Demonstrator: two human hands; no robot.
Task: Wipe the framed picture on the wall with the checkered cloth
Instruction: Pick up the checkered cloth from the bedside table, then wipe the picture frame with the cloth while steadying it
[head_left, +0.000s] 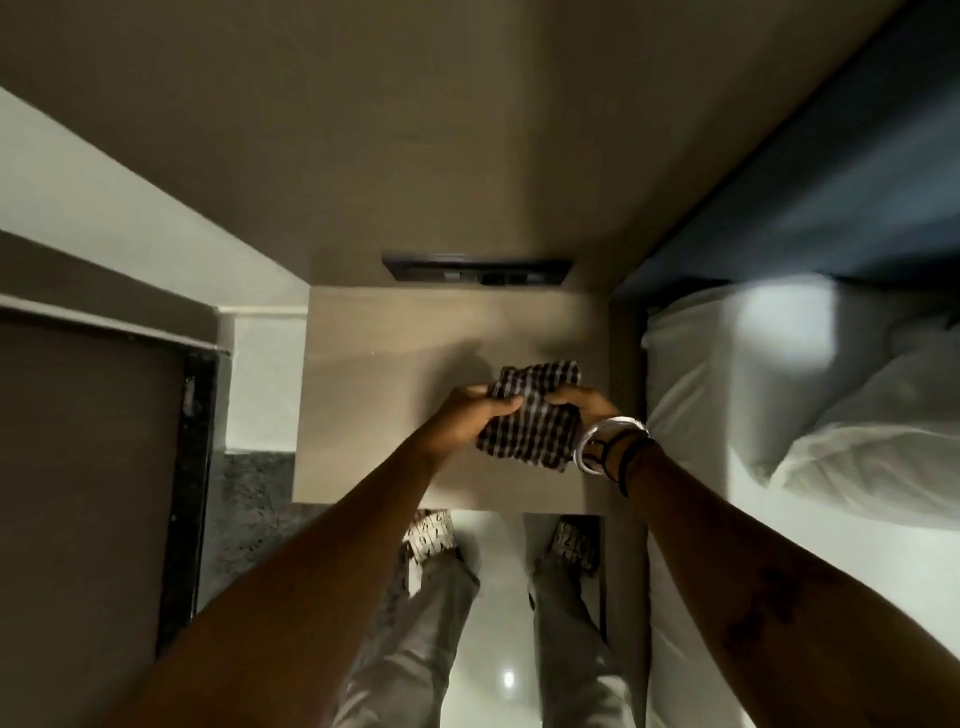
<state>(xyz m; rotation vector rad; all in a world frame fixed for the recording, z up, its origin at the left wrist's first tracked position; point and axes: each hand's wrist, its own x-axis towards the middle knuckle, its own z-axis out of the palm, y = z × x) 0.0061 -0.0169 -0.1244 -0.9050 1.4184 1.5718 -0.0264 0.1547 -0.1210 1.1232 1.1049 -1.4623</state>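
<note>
The checkered cloth (535, 415), black and white and crumpled, is held between both hands just above the bedside table (374, 415). My left hand (472, 415) grips its left edge with the fingers curled in. My right hand (582, 405), with bangles at the wrist, grips its right side. No framed picture is in view; only plain brown wall panel (415, 130) rises above the table.
A dark switch panel (478, 270) sits on the wall just above the table's back edge. A bed with white sheets and a pillow (857, 441) lies to the right. A dark-framed panel (104, 467) stands at the left. My legs and shoes show below on glossy floor.
</note>
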